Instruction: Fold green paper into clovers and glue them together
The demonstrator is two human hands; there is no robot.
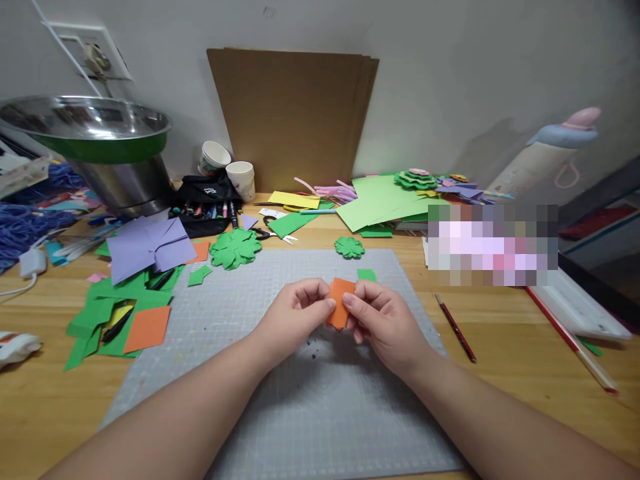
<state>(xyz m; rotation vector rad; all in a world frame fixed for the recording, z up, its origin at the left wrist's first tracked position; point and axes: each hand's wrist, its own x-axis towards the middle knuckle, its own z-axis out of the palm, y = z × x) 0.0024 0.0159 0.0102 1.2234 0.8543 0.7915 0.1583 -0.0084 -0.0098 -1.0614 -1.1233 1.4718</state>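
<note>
A small folded piece of orange paper (342, 300) is held up over the grey cutting mat (280, 413). My left hand (300, 310) pinches its left edge between thumb and fingers. On the other side, my right hand (383, 317) grips the right edge, thumb on the front face and fingers behind. Just beyond my hands lie a small green paper flower (349, 247) and a green paper scrap (367, 275). A larger green paper flower (235, 249) rests at the mat's far left edge.
Green scraps (93, 313), an orange square (147, 329) and purple paper (150, 245) lie left. Scissors (275, 230) and a black pencil case (210, 200) sit behind the mat. A dark red pencil (455, 328) lies right. A steel bowl (90, 120) stands back left.
</note>
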